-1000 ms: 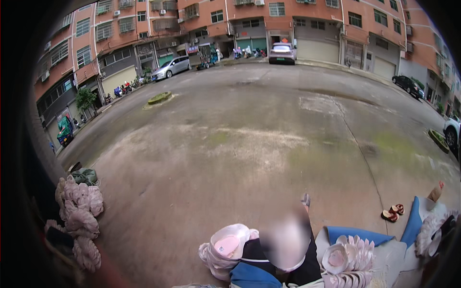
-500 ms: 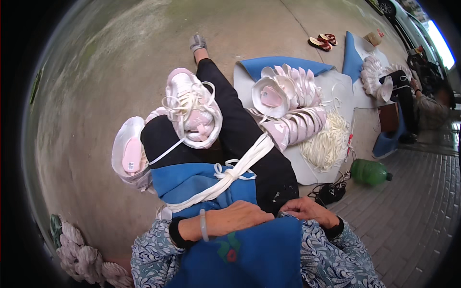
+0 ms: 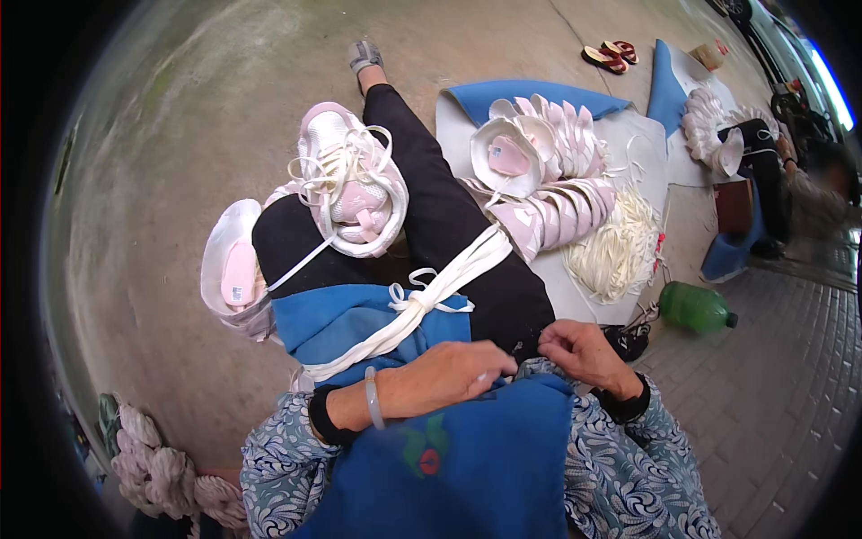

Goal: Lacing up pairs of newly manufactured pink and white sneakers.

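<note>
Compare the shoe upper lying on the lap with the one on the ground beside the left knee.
The shoe upper on the lap lies top side up, tangled in white laces; the shoe upper on the ground lies opening up, showing a pink insole, with no laces seen on it. The lap one rests on the black trousers; the ground one sits on the concrete. Both are white and pink.
</note>
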`<action>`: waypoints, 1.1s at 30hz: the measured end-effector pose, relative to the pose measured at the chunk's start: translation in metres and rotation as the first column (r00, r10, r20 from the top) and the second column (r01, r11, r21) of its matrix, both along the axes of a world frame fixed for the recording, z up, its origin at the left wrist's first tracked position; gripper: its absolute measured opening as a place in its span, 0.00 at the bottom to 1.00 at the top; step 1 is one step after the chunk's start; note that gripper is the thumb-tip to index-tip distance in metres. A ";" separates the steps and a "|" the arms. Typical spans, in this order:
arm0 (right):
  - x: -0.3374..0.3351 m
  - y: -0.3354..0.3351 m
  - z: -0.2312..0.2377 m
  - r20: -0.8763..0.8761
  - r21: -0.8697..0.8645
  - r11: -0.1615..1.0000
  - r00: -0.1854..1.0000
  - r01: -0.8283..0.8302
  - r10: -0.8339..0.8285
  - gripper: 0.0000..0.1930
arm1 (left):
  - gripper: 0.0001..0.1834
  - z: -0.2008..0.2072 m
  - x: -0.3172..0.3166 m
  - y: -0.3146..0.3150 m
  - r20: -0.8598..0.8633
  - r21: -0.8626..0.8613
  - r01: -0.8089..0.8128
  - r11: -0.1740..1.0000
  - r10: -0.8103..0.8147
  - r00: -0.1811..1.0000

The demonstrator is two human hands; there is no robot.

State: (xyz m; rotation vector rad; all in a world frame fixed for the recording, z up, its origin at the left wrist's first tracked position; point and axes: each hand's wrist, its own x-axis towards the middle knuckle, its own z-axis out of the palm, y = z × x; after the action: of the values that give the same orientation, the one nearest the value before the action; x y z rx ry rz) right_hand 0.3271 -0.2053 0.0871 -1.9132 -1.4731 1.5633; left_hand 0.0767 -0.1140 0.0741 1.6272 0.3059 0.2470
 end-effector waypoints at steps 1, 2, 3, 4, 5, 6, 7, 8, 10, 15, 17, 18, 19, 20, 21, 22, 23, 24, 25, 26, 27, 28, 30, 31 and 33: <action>-0.003 0.007 0.002 -0.008 0.008 1.000 1.000 -0.006 0.007 0.06 | 0.12 0.001 0.001 0.002 -0.008 0.008 -0.006 1.000 0.007 1.000; -0.006 0.017 0.008 -0.008 0.020 0.999 0.999 0.036 -0.036 0.06 | 0.11 0.003 0.002 0.007 -0.025 -0.071 -0.149 0.986 0.147 0.989; -0.009 0.026 0.009 -0.010 0.032 0.996 0.997 0.078 -0.077 0.05 | 0.11 0.004 0.002 0.013 -0.052 -0.146 -0.289 0.946 0.285 0.957; -0.009 0.033 0.007 -0.018 0.151 0.987 0.998 0.055 -0.053 0.05 | 0.11 0.018 -0.001 0.027 -0.197 -0.282 -0.329 0.901 0.281 0.939; -0.010 0.041 0.008 -0.023 0.162 0.985 0.999 0.051 -0.048 0.05 | 0.12 0.012 -0.004 0.032 -0.179 -0.412 -0.403 0.817 0.361 0.915; -0.011 0.049 0.011 -0.002 0.191 0.981 0.999 0.041 -0.042 0.05 | 0.13 0.009 -0.007 0.039 -0.167 -0.527 -0.438 0.729 0.416 0.894; -0.013 0.056 0.014 0.021 0.217 0.976 0.999 0.034 -0.039 0.05 | 0.15 0.008 -0.009 0.046 -0.159 -0.634 -0.452 0.627 0.466 0.870; -0.016 0.062 0.013 0.028 0.264 0.964 0.999 0.006 -0.014 0.05 | 0.15 0.007 -0.013 0.053 -0.180 -0.651 -0.474 0.593 0.486 0.855; -0.024 0.072 0.005 -0.027 0.300 0.953 0.999 -0.035 0.045 0.05 | 0.15 0.017 -0.023 0.055 -0.205 -0.621 -0.534 0.574 0.539 0.817; -0.036 0.085 -0.015 -0.045 0.367 0.856 0.913 -0.363 0.406 0.08 | 0.14 0.013 -0.071 0.066 -0.179 0.179 -0.666 0.724 0.690 0.701; -0.029 0.091 -0.031 -0.058 0.305 0.842 0.874 -0.445 0.483 0.09 | 0.11 0.011 -0.092 0.062 -0.234 0.388 -0.681 0.621 0.781 0.579; -0.025 0.094 -0.037 -0.071 0.235 0.819 0.831 -0.524 0.552 0.11 | 0.08 0.001 -0.102 0.060 -0.167 0.475 -0.690 0.546 0.826 0.538; -0.028 0.101 -0.036 -0.251 -0.083 0.884 0.868 -0.460 0.428 0.13 | 0.08 -0.009 -0.111 0.056 -0.172 0.487 -0.694 0.530 0.838 0.518; -0.028 0.104 -0.042 -0.248 -0.117 0.887 0.878 -0.447 0.410 0.14 | 0.08 -0.015 -0.120 0.053 -0.165 0.577 -0.630 0.520 0.830 0.533; -0.027 0.103 -0.051 -0.242 -0.150 0.888 0.887 -0.434 0.392 0.15 | 0.08 -0.023 -0.128 0.051 -0.163 0.659 -0.558 0.504 0.820 0.549; -0.031 0.106 -0.057 -0.241 -0.228 0.884 0.903 -0.409 0.356 0.16 | 0.08 -0.037 -0.134 0.050 -0.007 0.754 -0.527 0.391 0.808 0.589; -0.032 0.108 -0.058 -0.245 -0.272 0.880 0.912 -0.389 0.328 0.17 | 0.08 -0.040 -0.132 0.050 0.047 0.750 -0.538 0.385 0.780 0.624; -0.033 0.111 -0.059 -0.268 -0.295 0.875 0.913 -0.383 0.308 0.18 | 0.08 -0.042 -0.129 0.051 0.092 0.755 -0.547 0.361 0.768 0.633; -0.033 0.113 -0.058 -0.287 -0.321 0.871 0.915 -0.372 0.285 0.18 | 0.08 -0.042 -0.127 0.054 0.139 0.757 -0.559 0.339 0.752 0.644; -0.035 0.114 -0.057 -0.267 -0.344 0.867 0.923 -0.359 0.277 0.18 | 0.09 -0.042 -0.129 0.052 0.139 0.736 -0.584 0.343 0.767 0.626; -0.036 0.114 -0.059 -0.279 -0.337 0.870 0.920 -0.361 0.274 0.18 | 0.09 -0.038 -0.133 0.051 0.147 0.741 -0.584 0.330 0.770 0.621; -0.035 0.116 -0.058 -0.290 -0.349 0.871 0.924 -0.346 0.251 0.18 | 0.10 -0.030 -0.136 0.054 0.138 0.799 -0.501 0.333 0.708 0.692; -0.040 0.122 -0.058 -0.293 -0.369 0.861 0.923 -0.350 0.249 0.18 | 0.13 -0.041 -0.150 0.050 0.119 0.838 -0.434 0.332 0.664 0.738; -0.041 0.125 -0.058 -0.282 -0.380 0.861 0.929 -0.339 0.241 0.18 | 0.13 -0.042 -0.149 0.052 0.128 0.844 -0.437 0.312 0.673 0.728; -0.040 0.127 -0.063 -0.250 -0.389 0.861 0.937 -0.328 0.244 0.18 | 0.11 -0.039 -0.141 0.059 0.099 0.826 -0.434 0.359 0.666 0.739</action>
State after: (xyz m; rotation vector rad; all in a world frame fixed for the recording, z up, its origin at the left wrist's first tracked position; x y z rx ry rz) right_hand 0.2871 -0.0781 0.0242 -1.7312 -1.4758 2.3037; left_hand -0.0646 -0.0548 0.0348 2.4537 1.1127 0.8125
